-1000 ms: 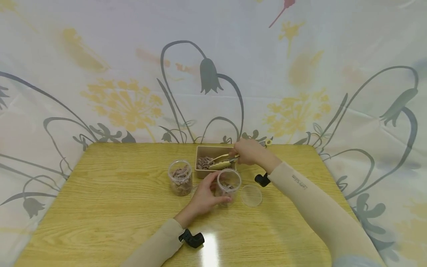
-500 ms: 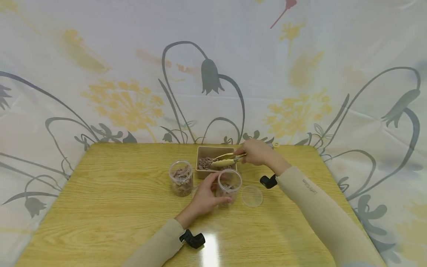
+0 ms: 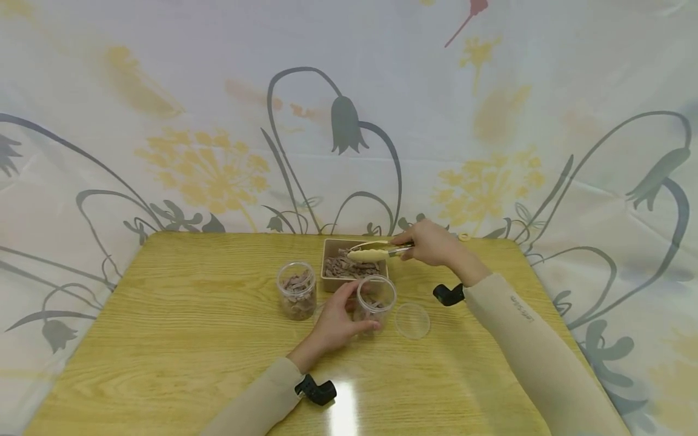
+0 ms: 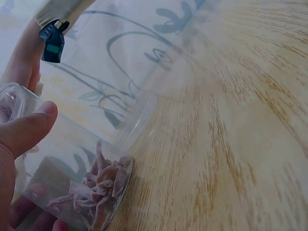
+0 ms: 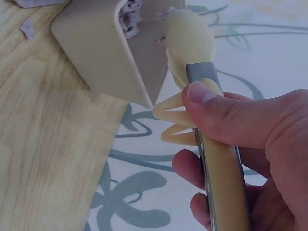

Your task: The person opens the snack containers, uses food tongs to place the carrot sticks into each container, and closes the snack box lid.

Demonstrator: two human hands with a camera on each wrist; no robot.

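My left hand point(image 3: 334, 324) grips a clear plastic jar point(image 3: 376, 297), its thumb and fingers curled round the wall. Some pale purplish-brown strips point(image 4: 98, 190) lie at the jar's bottom; the jar has no lid on. In my right hand point(image 3: 429, 243) is a pair of tongs point(image 3: 369, 255) with cream heads and metal arms. Those heads sit above the beige bin point(image 3: 349, 284), close together, with bits of strip point(image 5: 162, 41) at their tips. How much they hold is mostly hidden. More strips point(image 3: 342, 266) lie in the bin.
A second clear jar point(image 3: 297, 297), well filled with strips, stands left of the bin. On the wooden table point(image 3: 191, 339), a clear round lid point(image 3: 412, 321) lies right of the held jar. A flower-patterned cloth point(image 3: 218, 121) hangs behind the table.
My right hand has moved right and a little up, lifting the tongs' heads out of the strips to above the bin. My left hand and its jar have stayed put.
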